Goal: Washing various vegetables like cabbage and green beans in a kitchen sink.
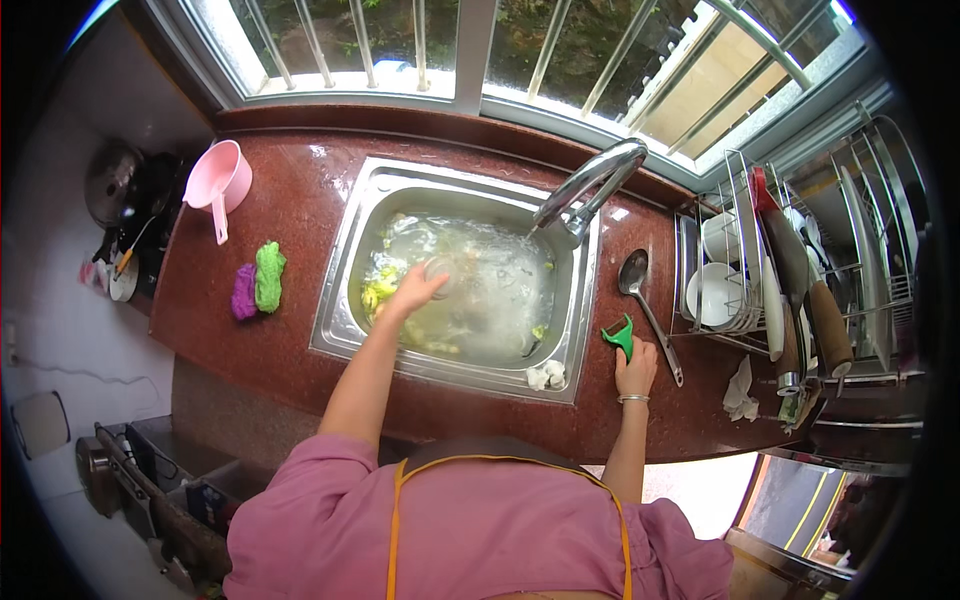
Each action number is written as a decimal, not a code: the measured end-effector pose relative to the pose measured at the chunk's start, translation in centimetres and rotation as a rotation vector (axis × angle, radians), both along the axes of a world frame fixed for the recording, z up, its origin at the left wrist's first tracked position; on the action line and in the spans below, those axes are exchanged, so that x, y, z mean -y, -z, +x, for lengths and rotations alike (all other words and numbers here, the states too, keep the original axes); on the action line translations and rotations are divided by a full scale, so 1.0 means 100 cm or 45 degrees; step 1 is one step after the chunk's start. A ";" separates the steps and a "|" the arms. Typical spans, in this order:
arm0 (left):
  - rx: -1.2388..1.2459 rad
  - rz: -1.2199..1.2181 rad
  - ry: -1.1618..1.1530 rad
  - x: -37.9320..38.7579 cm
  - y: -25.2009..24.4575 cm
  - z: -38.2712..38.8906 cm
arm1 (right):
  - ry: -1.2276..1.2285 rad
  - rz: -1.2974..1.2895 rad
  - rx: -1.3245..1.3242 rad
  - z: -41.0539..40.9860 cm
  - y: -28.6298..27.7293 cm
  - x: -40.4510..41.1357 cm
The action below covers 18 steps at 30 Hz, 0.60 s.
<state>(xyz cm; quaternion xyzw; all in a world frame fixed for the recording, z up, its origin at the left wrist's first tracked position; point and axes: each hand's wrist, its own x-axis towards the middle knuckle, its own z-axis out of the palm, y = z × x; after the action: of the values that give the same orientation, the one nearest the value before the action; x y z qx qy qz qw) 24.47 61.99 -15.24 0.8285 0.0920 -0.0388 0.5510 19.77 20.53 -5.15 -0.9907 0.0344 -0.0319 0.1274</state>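
Observation:
My left hand [416, 289] is over the left part of the stainless steel sink [459, 381], gripping a small round object [438, 276] that looks translucent; its kind is unclear. Cloudy water fills the basin, with yellow-green vegetable pieces [381, 289] at its left side. From the chrome faucet [592, 180] a stream runs into the water. On the counter right of the sink, my right hand [637, 366] has its fingers around the handle of a green peeler [621, 337], whose blade end points away from me. A steel ladle [636, 274] lies just to the right.
A pink dipper [219, 180] and purple [244, 291] and green scrubbing cloths [269, 276] lie on the left counter. White crumpled matter [546, 375] sits on the sink's front right corner. At right stands a wire dish rack [739, 330] with bowls and knives; crumpled tissue [741, 391] lies before it.

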 end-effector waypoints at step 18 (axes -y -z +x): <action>-0.241 -0.574 0.576 0.032 -0.092 -0.007 | -0.644 1.039 -0.127 0.029 -0.024 -0.165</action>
<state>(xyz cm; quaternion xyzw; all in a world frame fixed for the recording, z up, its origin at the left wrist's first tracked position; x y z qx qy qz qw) 23.80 58.77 -6.05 0.6779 -0.0544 -0.2566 0.6867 22.64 37.03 -2.74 -0.8376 -0.1917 0.0635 0.5076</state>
